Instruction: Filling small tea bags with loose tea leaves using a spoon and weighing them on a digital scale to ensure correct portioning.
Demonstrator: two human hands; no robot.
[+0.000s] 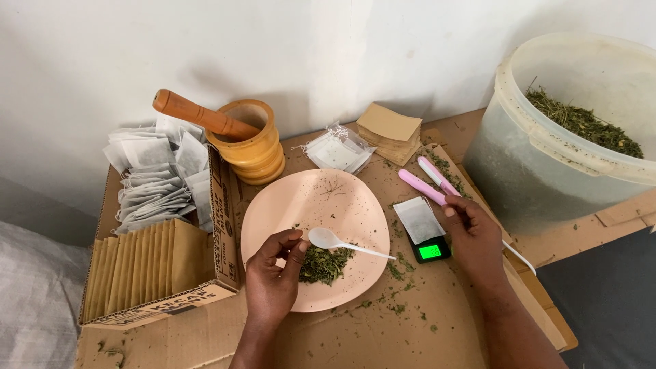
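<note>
Roughly centred view: a person's 2 bare hands work over a cardboard-covered table.
Left hand (273,273): at 7 o'clock of the pink plate (301,205), thumb and fingers pinched on the bowl end of 1 white plastic spoon (345,244), which lies level just above the herb pile.
Right hand (473,236): at 3 o'clock of the plate, fingers curled; its fingertips touch the corner of 1 empty white tea bag (418,219) lying on the scale. Whether it pinches the bag, I cannot tell.
Dried herb pile (324,264): 1 small green heap at 6 o'clock on the plate.
Pocket scale (429,249): 1, black, green lit display, just right of the plate.
Risk, spill: I judge a tilted spoon would scatter leaf; crumbs already lie on the cardboard.
Risk, weighing: pressure from the fingertips on the bag could likely falsify the reading.
Risk, bag: light paper may slide off the scale if nudged.
Wooden mortar (251,147): 1, with 1 pestle (198,115), at 11 o'clock.
Pink sealer tools (430,179): 2, at 2 o'clock.
Plastic bucket (567,130): 1, holding dried herb, at 2 o'clock, far right.
Cardboard box (164,253): 1, at 9 o'clock, packed with brown envelopes and white bags, too many to count.
</note>
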